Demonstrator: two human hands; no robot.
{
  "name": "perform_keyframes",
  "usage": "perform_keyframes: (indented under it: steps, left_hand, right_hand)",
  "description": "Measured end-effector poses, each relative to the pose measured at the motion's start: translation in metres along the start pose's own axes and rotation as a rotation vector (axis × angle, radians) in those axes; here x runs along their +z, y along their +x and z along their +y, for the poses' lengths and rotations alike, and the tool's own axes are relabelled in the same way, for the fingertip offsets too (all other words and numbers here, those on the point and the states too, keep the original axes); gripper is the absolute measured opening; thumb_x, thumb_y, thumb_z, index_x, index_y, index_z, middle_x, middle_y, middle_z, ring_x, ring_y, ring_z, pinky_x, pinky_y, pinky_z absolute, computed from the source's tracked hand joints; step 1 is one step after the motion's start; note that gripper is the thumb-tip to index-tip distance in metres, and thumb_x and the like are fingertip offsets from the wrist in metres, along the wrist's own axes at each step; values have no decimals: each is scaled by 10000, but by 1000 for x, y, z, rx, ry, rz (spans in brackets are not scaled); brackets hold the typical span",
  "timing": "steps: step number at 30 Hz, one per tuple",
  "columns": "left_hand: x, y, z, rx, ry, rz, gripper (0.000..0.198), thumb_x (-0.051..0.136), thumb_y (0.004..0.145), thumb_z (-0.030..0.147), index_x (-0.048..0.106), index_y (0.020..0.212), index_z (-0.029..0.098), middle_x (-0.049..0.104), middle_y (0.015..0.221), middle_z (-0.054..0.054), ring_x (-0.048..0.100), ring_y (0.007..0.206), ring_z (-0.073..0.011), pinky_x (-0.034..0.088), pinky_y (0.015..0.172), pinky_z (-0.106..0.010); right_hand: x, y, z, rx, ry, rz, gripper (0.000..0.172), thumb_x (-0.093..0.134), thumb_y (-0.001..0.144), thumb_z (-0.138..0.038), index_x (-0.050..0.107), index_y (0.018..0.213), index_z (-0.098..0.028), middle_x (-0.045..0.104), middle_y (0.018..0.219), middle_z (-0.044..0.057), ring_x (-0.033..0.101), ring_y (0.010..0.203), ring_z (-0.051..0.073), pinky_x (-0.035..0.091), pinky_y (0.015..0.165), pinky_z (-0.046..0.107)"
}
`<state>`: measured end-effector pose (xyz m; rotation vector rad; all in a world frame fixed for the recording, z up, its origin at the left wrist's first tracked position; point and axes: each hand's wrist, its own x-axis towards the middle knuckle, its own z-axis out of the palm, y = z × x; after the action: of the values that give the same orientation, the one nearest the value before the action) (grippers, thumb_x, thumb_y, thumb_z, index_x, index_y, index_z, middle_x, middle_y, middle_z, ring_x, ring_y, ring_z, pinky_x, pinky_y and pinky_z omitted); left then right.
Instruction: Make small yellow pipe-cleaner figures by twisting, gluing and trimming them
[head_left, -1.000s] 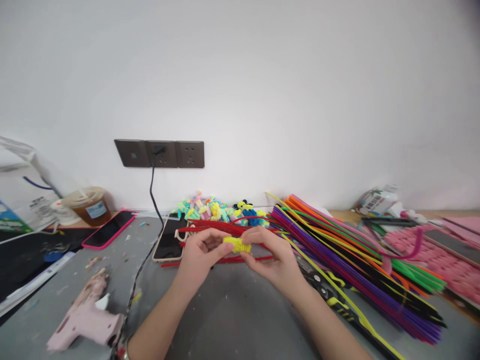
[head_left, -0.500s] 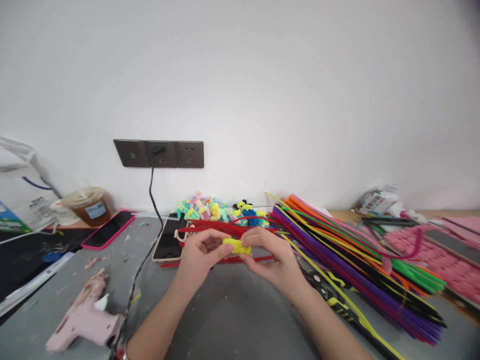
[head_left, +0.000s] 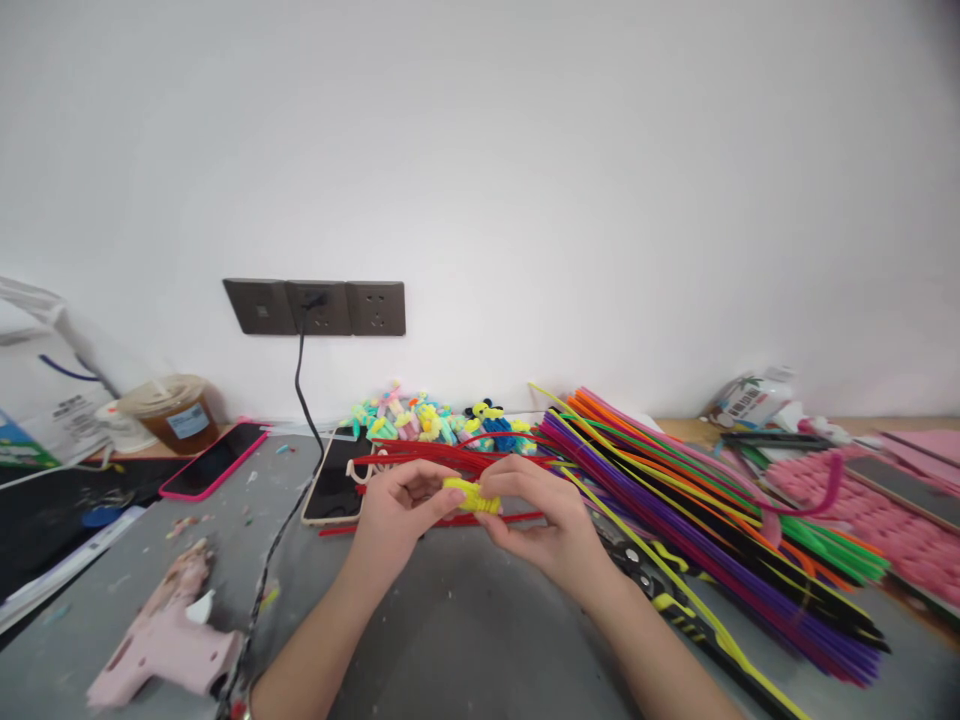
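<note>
Both my hands meet over the middle of the grey table (head_left: 450,640), pinching a small yellow pipe-cleaner coil (head_left: 471,496) between them. My left hand (head_left: 397,515) grips its left end with thumb and fingers closed. My right hand (head_left: 544,520) is closed on its right end, and a yellow pipe-cleaner strand (head_left: 675,590) trails away from there to the lower right. Just behind my hands lie red pipe cleaners (head_left: 435,458).
A big fan of coloured pipe cleaners (head_left: 720,510) fills the right. Small finished pipe-cleaner figures (head_left: 427,420) sit by the wall. Two phones (head_left: 214,460) (head_left: 334,480), a black cable (head_left: 300,400), a pink glue gun (head_left: 161,640), a drink cup (head_left: 176,410) and pliers (head_left: 660,590) lie around.
My hands and the yellow coil stay almost in place; the fingers shift slightly around the coil. The view has drifted a little.
</note>
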<state>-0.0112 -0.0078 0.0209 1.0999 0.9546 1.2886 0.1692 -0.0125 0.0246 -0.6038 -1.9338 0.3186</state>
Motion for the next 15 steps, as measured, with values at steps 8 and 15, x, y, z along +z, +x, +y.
perform_keyframes:
  steps: [8, 15]
  left_hand:
    - [-3, -2, -1, 9, -12, -22, 255, 892, 511, 221, 759, 722, 166, 739, 665, -9, 648, 612, -111, 532, 579, -168]
    - [-1, -3, 3, 22, -19, -9, 275, 898, 498, 244, 751, 715, 161, 726, 656, -10, 645, 613, -120, 535, 572, -183]
  right_hand:
    - [2, 0, 0, 41, 41, 38, 183, 656, 792, -68, 586, 887, -207, 641, 808, 29, 622, 738, 153, 512, 687, 262]
    - [4, -1, 0, 42, 50, 68, 196, 673, 789, -72, 590, 899, -211, 652, 822, 27, 640, 749, 159, 527, 704, 273]
